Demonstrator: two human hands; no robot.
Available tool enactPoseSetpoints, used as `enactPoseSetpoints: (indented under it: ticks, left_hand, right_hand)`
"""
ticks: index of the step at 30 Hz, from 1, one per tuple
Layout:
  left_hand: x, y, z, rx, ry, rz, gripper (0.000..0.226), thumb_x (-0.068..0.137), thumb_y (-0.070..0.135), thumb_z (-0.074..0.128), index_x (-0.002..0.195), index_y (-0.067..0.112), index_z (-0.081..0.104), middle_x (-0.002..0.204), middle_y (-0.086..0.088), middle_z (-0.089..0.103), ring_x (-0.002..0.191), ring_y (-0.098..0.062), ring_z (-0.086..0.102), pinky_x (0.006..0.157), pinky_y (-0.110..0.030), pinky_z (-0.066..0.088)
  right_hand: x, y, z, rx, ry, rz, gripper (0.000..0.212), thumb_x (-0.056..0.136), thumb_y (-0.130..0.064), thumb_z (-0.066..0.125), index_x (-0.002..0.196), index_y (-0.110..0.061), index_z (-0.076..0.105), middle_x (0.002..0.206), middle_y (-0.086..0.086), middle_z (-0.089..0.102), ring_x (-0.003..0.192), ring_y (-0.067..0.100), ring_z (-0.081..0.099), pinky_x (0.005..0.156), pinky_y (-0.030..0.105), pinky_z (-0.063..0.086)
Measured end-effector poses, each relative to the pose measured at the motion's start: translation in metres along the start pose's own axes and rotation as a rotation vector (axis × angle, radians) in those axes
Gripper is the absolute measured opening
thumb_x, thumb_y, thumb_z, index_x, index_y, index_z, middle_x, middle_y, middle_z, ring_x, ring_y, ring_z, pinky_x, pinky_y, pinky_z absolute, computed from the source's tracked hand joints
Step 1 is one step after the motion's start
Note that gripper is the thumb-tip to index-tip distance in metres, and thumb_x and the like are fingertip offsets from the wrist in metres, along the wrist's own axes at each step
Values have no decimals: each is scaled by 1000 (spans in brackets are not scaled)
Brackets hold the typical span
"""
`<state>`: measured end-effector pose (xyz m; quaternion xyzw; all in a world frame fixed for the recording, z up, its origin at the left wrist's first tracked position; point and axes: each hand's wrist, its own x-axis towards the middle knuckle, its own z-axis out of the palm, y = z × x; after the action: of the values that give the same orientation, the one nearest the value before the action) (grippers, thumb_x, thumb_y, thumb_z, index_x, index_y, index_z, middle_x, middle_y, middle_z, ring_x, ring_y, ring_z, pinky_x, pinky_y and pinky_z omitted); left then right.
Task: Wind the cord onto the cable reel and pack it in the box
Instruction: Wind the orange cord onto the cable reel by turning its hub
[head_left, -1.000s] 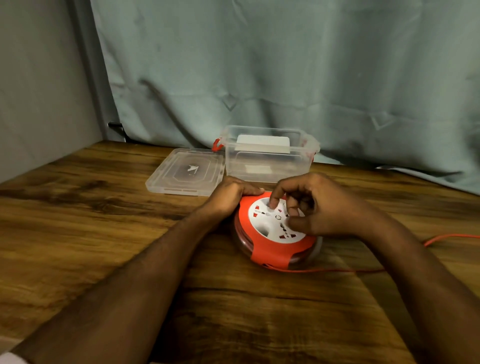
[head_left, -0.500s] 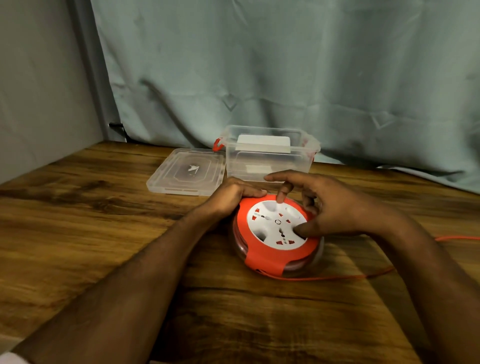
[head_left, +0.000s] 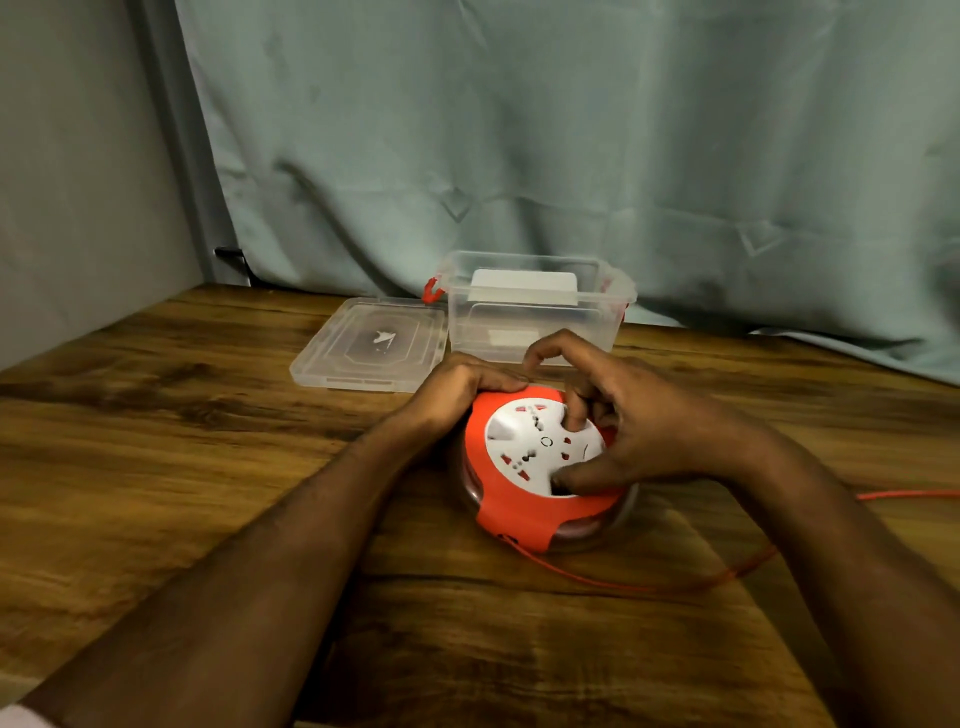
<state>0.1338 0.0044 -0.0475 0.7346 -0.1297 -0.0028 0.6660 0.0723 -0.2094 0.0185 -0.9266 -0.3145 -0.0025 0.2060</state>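
Note:
An orange cable reel (head_left: 509, 506) with a white socket face lies flat on the wooden table (head_left: 156, 467). My left hand (head_left: 457, 384) grips its far left rim. My right hand (head_left: 623, 431) lies over the white face, one finger and the thumb dug into its recesses. The orange cord (head_left: 649, 584) leaves the reel's near side, loops across the table and runs off to the right. Behind the reel stands the clear plastic box (head_left: 535, 312), open, with red latches.
The box's clear lid (head_left: 371, 345) lies flat to the left of the box. A grey-green curtain (head_left: 571, 156) hangs behind the table, and a wall closes off the left side.
My right hand has turned on the white face, its fingers shifting from spread out to dug into the recesses. The cord's loop on the table has drawn nearer. My left hand has stayed put.

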Motion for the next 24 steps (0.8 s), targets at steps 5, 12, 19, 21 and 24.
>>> enactPoseSetpoints:
  ticks: [5,12,19,21,24]
  left_hand:
    - [0,-2,3,-59,36,-24,21,88,11,68,100,-3,77,96,-23,77,93,-42,73,94,-53,57]
    - [2,-3,3,-35,53,-11,20,88,9,69,102,0,78,99,-17,78,93,-32,76,94,-49,58]
    - [2,-1,2,27,52,-17,19,89,15,67,98,4,80,92,-15,79,88,-35,76,91,-50,59]
    - [1,-1,2,2,34,-11,21,88,13,67,103,4,79,98,-16,79,92,-35,76,93,-50,58]
    - [0,1,3,-2,23,14,23,88,10,68,106,-1,77,100,-17,78,95,-38,74,93,-48,58]
  right_hand:
    - [6,-9,7,-188,92,93,60,60,-70,83,102,-40,51,71,-10,60,68,5,56,54,29,37]
    - [12,-14,18,-238,118,78,39,77,-68,74,81,-32,58,64,-17,51,64,-3,47,55,25,33]
    - [7,5,-2,-73,88,-19,79,68,-15,83,125,-57,47,98,-26,72,60,8,56,54,35,50]
    - [7,12,-4,-49,2,-26,91,66,-11,83,133,-59,42,103,-34,71,66,5,59,59,31,52]
    - [8,19,-3,38,-54,-31,100,69,-8,84,142,-56,36,113,-33,71,95,-5,66,71,17,50]
